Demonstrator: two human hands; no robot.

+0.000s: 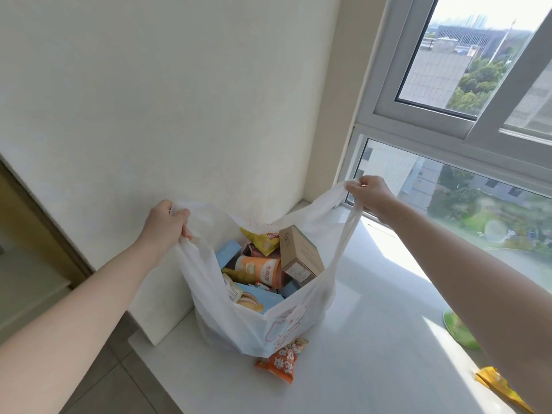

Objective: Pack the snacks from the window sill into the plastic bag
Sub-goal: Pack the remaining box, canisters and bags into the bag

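Observation:
A white plastic bag (277, 327) stands on the white window sill (373, 339) in the corner by the wall. My left hand (167, 222) grips its left handle, and my right hand (370, 194) grips its right handle, pulling the mouth wide. Inside lie several snacks: a brown cardboard box (300, 253), an orange chip packet (258, 268), a yellow packet (263, 242) and blue boxes (260, 300). An orange snack packet (282, 361) lies on the sill, partly under the bag's front. A green packet (458, 328) and a yellow packet (501, 388) lie on the sill under my right forearm.
A white wall (179, 115) rises directly behind the bag. The window (478, 144) runs along the sill's right side. The sill's front-left edge drops to a tiled floor (113, 383). A wooden door frame (38, 222) stands at the left.

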